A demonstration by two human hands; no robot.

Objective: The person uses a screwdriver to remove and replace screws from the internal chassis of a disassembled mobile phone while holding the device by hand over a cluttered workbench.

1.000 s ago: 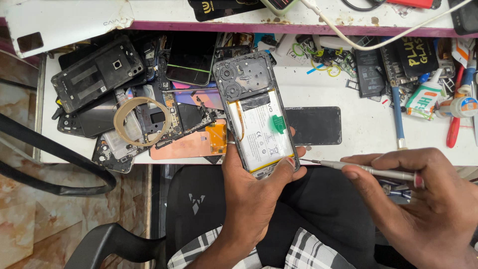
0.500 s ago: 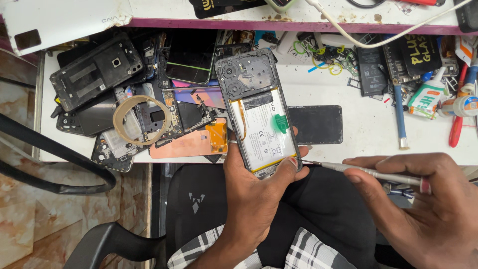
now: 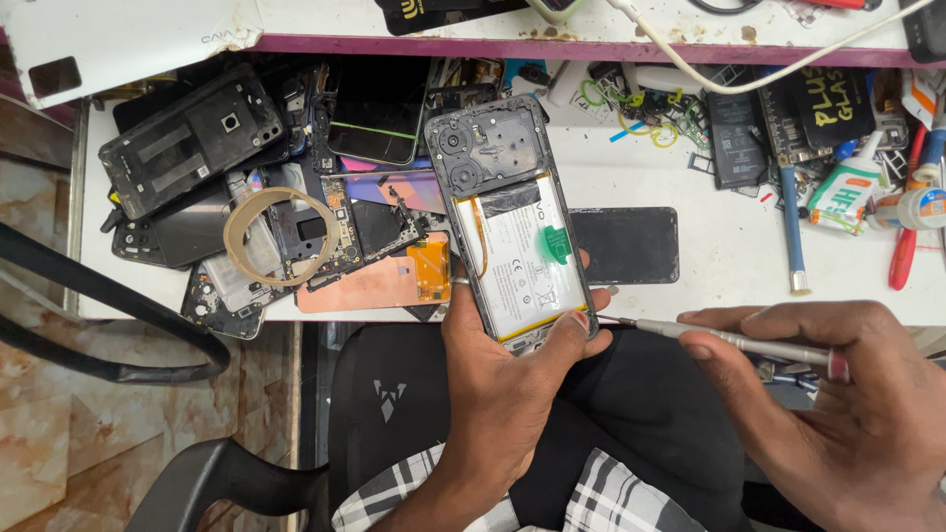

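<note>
My left hand (image 3: 512, 374) grips the lower end of an opened phone (image 3: 512, 222) with its back cover off. The white battery with a green sticker and the dark camera plate at the top are exposed. My right hand (image 3: 838, 404) holds a thin silver screwdriver (image 3: 724, 340) lying almost flat. Its tip touches the phone's lower right edge, next to my left thumb. The phone hangs over the front edge of the white worktable (image 3: 739, 266).
A heap of phone backs, frames and boards (image 3: 256, 207) with a roll of tape (image 3: 279, 236) lies at the left. A black phone screen (image 3: 631, 244) sits beside the held phone. Glue tubes, a blue-handled brush (image 3: 791, 222) and batteries crowd the right. A black chair (image 3: 394, 414) is below.
The held phone and both hands stay almost still; the view has shifted slightly. The screwdriver tip remains at the phone's lower right edge.
</note>
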